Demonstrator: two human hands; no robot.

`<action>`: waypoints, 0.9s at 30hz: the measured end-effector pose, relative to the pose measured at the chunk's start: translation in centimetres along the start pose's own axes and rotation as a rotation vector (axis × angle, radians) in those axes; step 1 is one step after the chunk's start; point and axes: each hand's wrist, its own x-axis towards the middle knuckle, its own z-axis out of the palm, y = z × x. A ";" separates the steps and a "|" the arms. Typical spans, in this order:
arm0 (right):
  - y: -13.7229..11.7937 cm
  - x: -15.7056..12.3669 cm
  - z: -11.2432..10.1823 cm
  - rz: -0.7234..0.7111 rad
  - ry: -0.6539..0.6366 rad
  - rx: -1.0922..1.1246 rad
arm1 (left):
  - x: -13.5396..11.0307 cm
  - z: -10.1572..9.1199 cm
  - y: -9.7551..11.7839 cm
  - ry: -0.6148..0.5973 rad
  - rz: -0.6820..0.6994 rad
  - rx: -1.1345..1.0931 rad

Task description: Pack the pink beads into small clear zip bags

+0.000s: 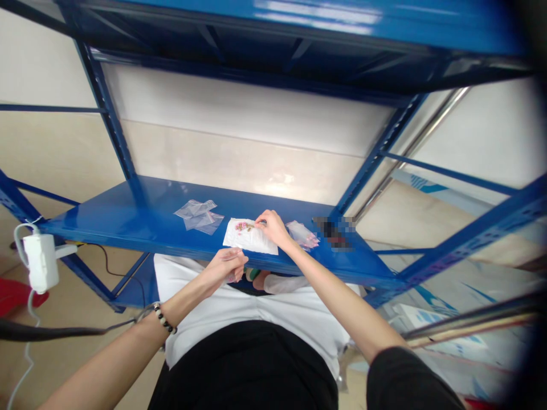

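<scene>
A white sheet [250,237] lies on the blue metal shelf [141,219] near its front edge, with a small pile of pinkish bits [243,226] on its far part. My right hand [272,226] rests at the sheet's far right corner, fingers pinched on something small beside the pile. My left hand [226,265] hovers at the shelf's front edge just below the sheet, fingers curled together around something I cannot make out. A bead bracelet [164,319] sits on my left wrist.
Clear plastic bags [199,214] lie left of the sheet, and more small bags [302,233] lie to its right. A blurred dark object [335,230] sits further right. A white adapter with cable [40,261] hangs at the left. Blue uprights [111,122] frame the shelf.
</scene>
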 end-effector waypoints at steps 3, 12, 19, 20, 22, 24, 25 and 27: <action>-0.2 -0.1 -0.1 -0.009 -0.019 -0.005 | 0.1 0.0 -0.4 0.010 -0.007 0.050; -1.3 0.3 0.3 0.030 -0.031 -0.033 | 0.0 -0.5 -0.5 0.032 0.008 0.154; -6.9 -2.7 -4.1 -0.047 0.076 0.276 | -0.1 -0.2 -0.3 0.010 0.013 0.191; -8.1 -3.6 -4.6 -0.087 0.058 0.338 | -0.2 -0.1 -0.3 0.004 0.013 0.210; -10.2 -5.3 -5.5 -0.180 -0.026 0.405 | -0.4 0.0 -0.4 -0.009 0.010 0.264; -11.4 -6.6 -5.9 -0.223 -0.104 0.426 | -0.5 0.0 -0.4 -0.026 0.002 0.320; -11.8 -7.1 -6.0 -0.228 -0.128 0.427 | -0.6 0.0 -0.4 -0.034 -0.003 0.337; -12.0 -7.8 -6.0 -0.221 -0.147 0.431 | -0.7 -0.1 -0.2 -0.039 -0.010 0.334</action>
